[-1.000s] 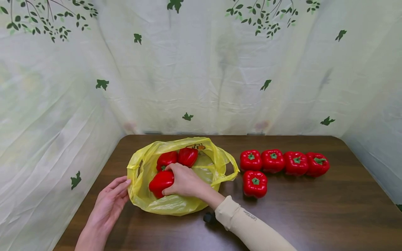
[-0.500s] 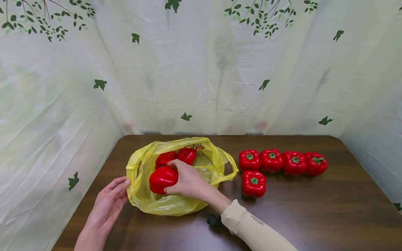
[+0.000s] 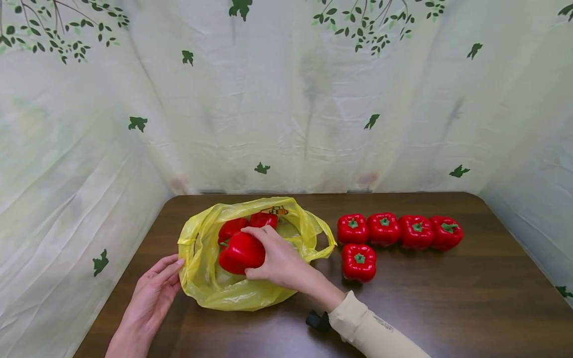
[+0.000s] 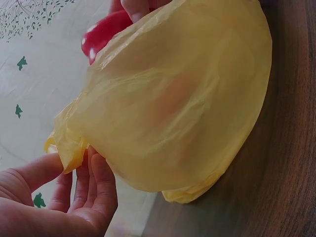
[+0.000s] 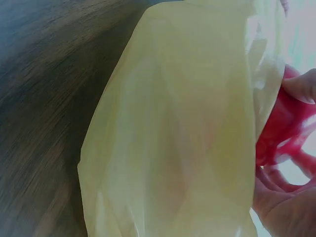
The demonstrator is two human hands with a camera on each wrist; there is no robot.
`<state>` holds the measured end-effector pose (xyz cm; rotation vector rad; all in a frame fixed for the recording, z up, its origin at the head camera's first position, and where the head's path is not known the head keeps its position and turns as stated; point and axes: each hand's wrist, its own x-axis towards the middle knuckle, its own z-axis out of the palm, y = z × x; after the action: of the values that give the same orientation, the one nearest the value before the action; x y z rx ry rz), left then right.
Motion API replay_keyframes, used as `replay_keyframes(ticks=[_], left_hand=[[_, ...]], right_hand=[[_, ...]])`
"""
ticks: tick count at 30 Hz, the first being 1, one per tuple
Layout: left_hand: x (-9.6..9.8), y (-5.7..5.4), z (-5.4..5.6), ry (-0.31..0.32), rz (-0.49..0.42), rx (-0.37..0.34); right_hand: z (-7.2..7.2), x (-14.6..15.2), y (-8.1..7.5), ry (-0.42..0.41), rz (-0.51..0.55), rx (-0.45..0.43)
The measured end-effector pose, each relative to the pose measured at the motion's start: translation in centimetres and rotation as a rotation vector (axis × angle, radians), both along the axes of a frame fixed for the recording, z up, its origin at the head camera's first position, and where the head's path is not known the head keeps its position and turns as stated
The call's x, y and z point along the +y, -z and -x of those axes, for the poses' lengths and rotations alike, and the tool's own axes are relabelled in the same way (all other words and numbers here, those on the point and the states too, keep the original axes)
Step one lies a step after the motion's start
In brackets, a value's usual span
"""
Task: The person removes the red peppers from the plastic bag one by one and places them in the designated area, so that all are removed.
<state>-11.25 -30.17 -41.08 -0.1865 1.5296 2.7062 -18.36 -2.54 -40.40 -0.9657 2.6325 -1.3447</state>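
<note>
My right hand (image 3: 279, 263) grips a red bell pepper (image 3: 241, 254) at the mouth of a yellow plastic bag (image 3: 243, 299), its green stem pointing left. Behind it, two more red peppers (image 3: 231, 228) lie inside the bag, partly covered by the held one and the hand. At the bag's left edge, my left hand (image 3: 154, 296) pinches the rim; the left wrist view shows the thumb and fingers on a gathered corner of the bag (image 4: 187, 98). In the right wrist view, the gripped pepper (image 5: 281, 123) shows above the bag's edge.
To the right of the bag, several red peppers stand stems up: a back row (image 3: 383, 228) and a single pepper (image 3: 359, 263) in front. A small black object (image 3: 317, 320) shows beside the right cuff. Patterned pale curtains (image 3: 286, 99) enclose the brown table (image 3: 438, 298).
My right hand has drawn the pepper up and rightward from among the others in the bag, and its stem now shows at the left. The left hand keeps its place at the rim.
</note>
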Motion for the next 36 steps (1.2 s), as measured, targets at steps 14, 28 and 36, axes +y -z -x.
replay_keyframes(ticks=[14,28,36], left_hand=[[-0.1,0.1,0.2,-0.01,0.01,-0.013],[0.1,0.0,0.4,-0.011,0.024,-0.055],[0.3,0.1,0.8,-0.002,0.038,-0.028]], right_hand=[[-1.5,3.0,-1.2,0.01,0.096,0.051],[-3.2,6.9,-1.6,-0.012,0.125,0.027],[-3.9,8.8,-1.3,-0.022,0.139,0.079]])
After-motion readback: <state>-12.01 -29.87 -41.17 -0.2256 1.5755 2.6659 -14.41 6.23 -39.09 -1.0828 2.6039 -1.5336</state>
